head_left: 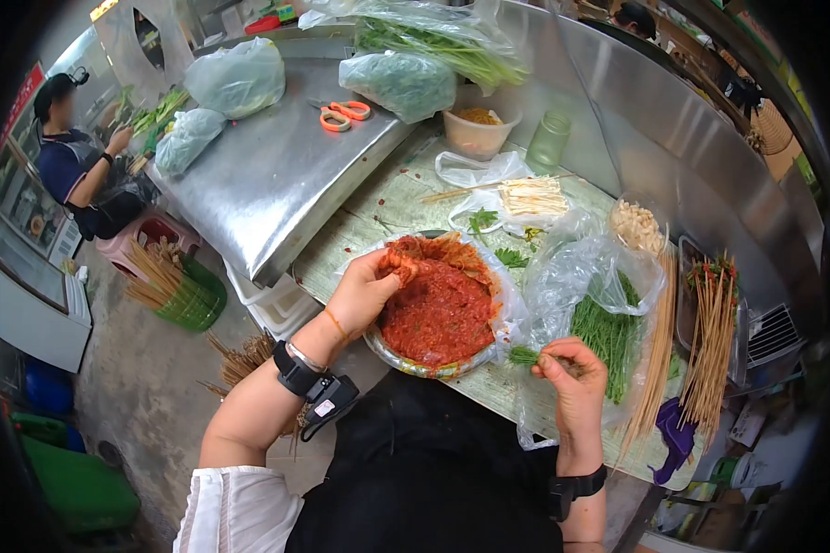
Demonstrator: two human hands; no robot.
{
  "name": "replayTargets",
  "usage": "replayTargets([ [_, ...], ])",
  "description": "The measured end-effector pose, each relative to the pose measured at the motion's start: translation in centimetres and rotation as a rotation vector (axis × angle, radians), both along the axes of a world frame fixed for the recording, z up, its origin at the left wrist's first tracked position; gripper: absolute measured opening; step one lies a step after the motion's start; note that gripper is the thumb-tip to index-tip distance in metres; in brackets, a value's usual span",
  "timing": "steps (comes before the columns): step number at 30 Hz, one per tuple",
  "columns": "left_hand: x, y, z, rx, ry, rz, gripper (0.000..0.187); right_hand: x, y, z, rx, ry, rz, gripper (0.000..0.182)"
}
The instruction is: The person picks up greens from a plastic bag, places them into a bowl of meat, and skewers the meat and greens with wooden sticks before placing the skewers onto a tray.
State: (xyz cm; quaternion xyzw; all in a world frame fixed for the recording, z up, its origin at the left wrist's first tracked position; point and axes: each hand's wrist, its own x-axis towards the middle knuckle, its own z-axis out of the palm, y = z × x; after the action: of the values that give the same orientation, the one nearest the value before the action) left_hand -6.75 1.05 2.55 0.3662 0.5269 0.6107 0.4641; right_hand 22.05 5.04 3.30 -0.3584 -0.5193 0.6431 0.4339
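Observation:
My left hand (367, 288) is over the left rim of a lined bowl (452, 370). Red paste coats its curled fingertips, and whatever they may hold cannot be made out. Chunky red chili paste (438, 313) fills the bowl. To the right of the bowl, my right hand (572, 367) is closed on a small bunch of thin green herbs (523, 355), whose tips point left. Beside that hand, more feathery greens (609, 318) lie in a clear plastic bag (563, 286).
Bamboo skewers (653, 355) and filled skewers (710, 341) lie at the right. Enoki mushrooms (533, 196), a glass jar (549, 138) and a plastic tub (478, 134) stand behind. Orange-handled scissors (339, 117) rest on a steel surface (277, 175). Another person (74, 166) works far left.

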Motion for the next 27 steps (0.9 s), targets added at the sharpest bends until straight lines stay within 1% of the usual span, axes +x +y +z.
replayTargets([
  [2, 0.2, -0.1, 0.7, -0.041, -0.303, -0.011, 0.023, -0.3, -0.1, 0.2, 0.004, -0.009, -0.002, 0.007],
  [3, -0.1, 0.0, 0.1, -0.038, -0.307, -0.012, 0.023, -0.4, -0.2, 0.3, 0.006, -0.011, -0.005, 0.007],
  [4, -0.7, 0.2, -1.1, -0.002, -0.210, -0.054, 0.027, -0.5, -0.2, 0.4, 0.009, -0.014, -0.004, 0.007],
  [5, -0.9, 0.2, -1.3, 0.033, -0.113, -0.095, 0.031, -0.6, -0.3, 0.5, 0.010, -0.014, -0.004, 0.007],
  [9, -0.3, 0.1, -0.9, -0.009, -0.119, -0.042, 0.028, -0.5, -0.3, 0.3, 0.017, -0.014, 0.001, 0.007],
  [12, 0.5, 0.1, -0.2, 0.052, -0.056, -0.002, 0.022, -0.2, -0.3, 0.3, 0.013, -0.020, 0.007, 0.006],
  [14, 0.8, 0.1, 0.1, 0.097, 0.273, 0.081, 0.023, -0.1, -0.3, 0.4, 0.015, -0.017, -0.003, 0.006],
  [18, 0.5, 0.4, -0.9, 0.029, 0.302, 0.063, 0.024, -0.3, -0.5, 0.4, 0.039, -0.009, -0.036, 0.006],
  [20, 0.9, 0.7, -1.1, 0.083, 0.132, 0.083, 0.027, -0.1, -0.4, 0.3, 0.036, -0.008, -0.034, 0.006],
  [21, 1.0, 0.8, -1.2, 0.082, 0.133, 0.081, 0.027, 0.0, -0.4, 0.3, 0.035, -0.009, -0.032, 0.006],
  [23, 1.2, 0.7, -1.5, 0.092, 0.186, 0.098, 0.019, 0.1, -0.4, 0.3, 0.030, -0.003, -0.035, 0.006],
  [27, 1.6, 0.4, -1.0, 0.026, 0.147, 0.058, 0.021, 0.3, -0.3, 0.3, 0.018, 0.003, -0.041, 0.007],
])
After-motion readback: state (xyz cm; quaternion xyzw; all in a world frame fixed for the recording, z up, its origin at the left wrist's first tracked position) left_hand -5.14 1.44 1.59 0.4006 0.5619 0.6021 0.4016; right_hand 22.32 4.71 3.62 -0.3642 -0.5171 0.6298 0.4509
